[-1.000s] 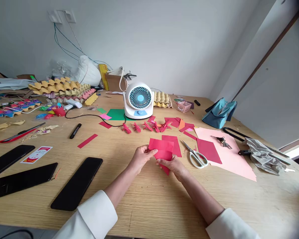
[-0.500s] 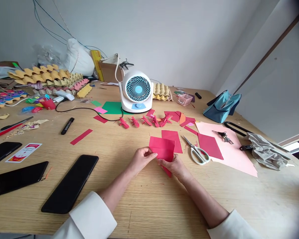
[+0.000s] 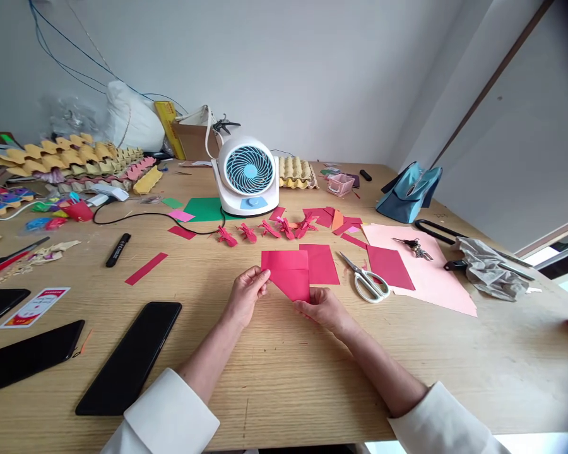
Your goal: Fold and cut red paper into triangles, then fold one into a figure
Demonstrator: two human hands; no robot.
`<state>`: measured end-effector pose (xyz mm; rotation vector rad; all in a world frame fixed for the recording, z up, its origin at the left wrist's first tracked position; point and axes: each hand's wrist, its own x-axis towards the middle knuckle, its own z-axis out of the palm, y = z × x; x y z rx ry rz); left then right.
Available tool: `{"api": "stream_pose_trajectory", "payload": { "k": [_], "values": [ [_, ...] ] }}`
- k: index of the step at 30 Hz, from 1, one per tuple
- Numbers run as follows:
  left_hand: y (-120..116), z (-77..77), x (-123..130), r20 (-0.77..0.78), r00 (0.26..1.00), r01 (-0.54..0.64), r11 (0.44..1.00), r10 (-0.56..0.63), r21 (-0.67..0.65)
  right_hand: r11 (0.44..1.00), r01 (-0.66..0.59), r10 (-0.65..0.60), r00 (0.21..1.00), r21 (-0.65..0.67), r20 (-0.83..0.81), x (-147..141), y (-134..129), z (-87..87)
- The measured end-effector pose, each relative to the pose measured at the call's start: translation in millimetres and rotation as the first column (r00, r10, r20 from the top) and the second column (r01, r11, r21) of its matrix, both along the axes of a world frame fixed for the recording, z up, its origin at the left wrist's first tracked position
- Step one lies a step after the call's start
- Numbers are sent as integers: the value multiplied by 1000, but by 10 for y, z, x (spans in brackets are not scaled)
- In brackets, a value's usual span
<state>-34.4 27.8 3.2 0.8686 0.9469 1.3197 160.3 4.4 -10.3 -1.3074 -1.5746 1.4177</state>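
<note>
A piece of red paper [image 3: 288, 272] is held up over the table between both hands, with a crease line across its upper part. My left hand [image 3: 247, 291] pinches its left edge between thumb and fingers. At the lower right corner my right hand [image 3: 325, 309] grips the same sheet. Behind it lies another red sheet [image 3: 325, 265] flat on the table. White-handled scissors [image 3: 370, 285] rest to the right, blades pointing away to the left. Beyond the hands stands a row of several small cut red paper figures [image 3: 267, 229].
A white fan [image 3: 250, 173] stands at the back. Black phones [image 3: 131, 356] lie at the left, near a marker [image 3: 118, 250]. Pink paper [image 3: 435, 277] with keys [image 3: 413, 248] and a blue bag [image 3: 408, 192] are on the right. Egg trays [image 3: 66, 157] are stacked back left.
The red paper has turned in my hands and shows more of its lower part, narrowing to a corner. My left hand has moved left along it. The whole view has shifted slightly.
</note>
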Motion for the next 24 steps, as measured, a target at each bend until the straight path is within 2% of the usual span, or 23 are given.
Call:
{"api": "stream_pose_trajectory", "payload": {
  "k": [3, 8, 15, 19, 24],
  "values": [
    [18, 17, -30, 42, 999, -34, 999, 33, 16, 999, -34, 34, 999, 14, -3, 2, -1, -10],
    [23, 32, -52, 52, 986, -156, 988, 156, -6, 996, -62, 58, 996, 58, 66, -6, -31, 48],
    [45, 57, -97, 133, 966, -221, 975, 221, -19, 987, -131, 115, 982, 97, 151, -2, -87, 83],
    [82, 78, -162, 173, 957, -233, 972, 234, -30, 990, -119, 116, 993, 81, 39, 31, -65, 120],
    [15, 61, -77, 11, 993, -114, 993, 114, 31, 997, -73, 74, 967, 13, -245, 5, -66, 264]
  ]
}}
